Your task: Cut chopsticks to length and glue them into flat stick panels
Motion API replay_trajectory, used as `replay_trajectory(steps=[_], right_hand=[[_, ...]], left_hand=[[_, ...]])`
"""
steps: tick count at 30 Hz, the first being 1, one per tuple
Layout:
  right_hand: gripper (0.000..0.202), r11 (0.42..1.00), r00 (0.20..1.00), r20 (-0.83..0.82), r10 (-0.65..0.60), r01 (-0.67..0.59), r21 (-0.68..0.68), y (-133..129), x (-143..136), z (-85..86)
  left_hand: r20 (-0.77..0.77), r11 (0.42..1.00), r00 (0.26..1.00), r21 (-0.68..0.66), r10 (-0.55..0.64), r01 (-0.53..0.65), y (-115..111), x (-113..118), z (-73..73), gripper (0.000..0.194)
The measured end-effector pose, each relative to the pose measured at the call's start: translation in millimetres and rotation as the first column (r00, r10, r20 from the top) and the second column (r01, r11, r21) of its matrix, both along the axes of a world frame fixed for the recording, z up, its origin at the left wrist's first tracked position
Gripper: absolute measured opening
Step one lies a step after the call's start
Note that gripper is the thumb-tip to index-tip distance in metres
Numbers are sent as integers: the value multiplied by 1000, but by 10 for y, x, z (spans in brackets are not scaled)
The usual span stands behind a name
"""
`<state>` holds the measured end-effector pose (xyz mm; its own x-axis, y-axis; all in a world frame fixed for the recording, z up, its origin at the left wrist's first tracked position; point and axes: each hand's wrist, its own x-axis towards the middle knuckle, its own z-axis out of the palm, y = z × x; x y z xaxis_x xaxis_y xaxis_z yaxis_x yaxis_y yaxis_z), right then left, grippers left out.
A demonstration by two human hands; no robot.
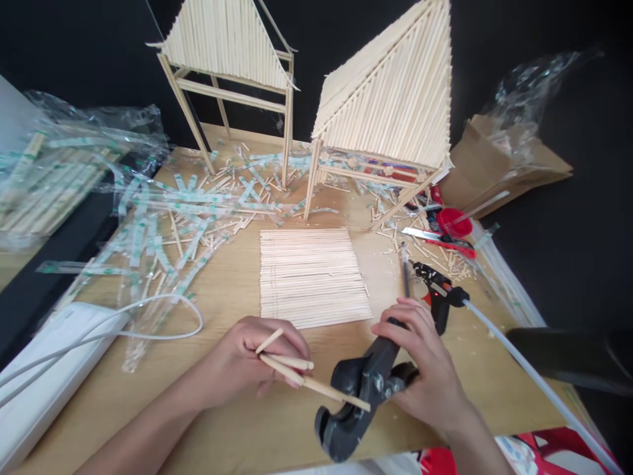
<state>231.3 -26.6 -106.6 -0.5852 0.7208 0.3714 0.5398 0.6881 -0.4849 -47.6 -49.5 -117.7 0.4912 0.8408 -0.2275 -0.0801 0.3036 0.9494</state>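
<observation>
Several pale wooden sticks [281,369] are gripped in my left hand [262,353], whose fingers are closed round them. One stick reaches right, its end lying at the jaws of a black cutting tool [366,389]. That tool is in my right hand [420,356], with the fingers wrapped round its body. Just beyond both hands, a flat panel of sticks laid side by side [314,277] rests on the wooden table [222,429].
Two stick-built house models [222,39] [390,92] stand at the back. Plastic wrappers [168,204] and stick offcuts litter the left. A glue gun [440,293], pen [405,267], red-handled knife [445,243] and paper bag [484,158] are at right. A white box [64,369] and cable lie left.
</observation>
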Motion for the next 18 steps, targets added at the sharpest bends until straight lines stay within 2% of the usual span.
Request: replay_trajectory(steps=[11, 18], right_hand=[[49, 999, 999, -1, 33, -33, -17, 10, -10, -13], [48, 999, 999, -30, 17, -18, -31, 1, -1, -39]], left_hand=[[-32, 999, 999, -17, -36, 36, -8, 7, -22, 10], [-21, 996, 999, -82, -35, 33, 13, 33, 36, 6]])
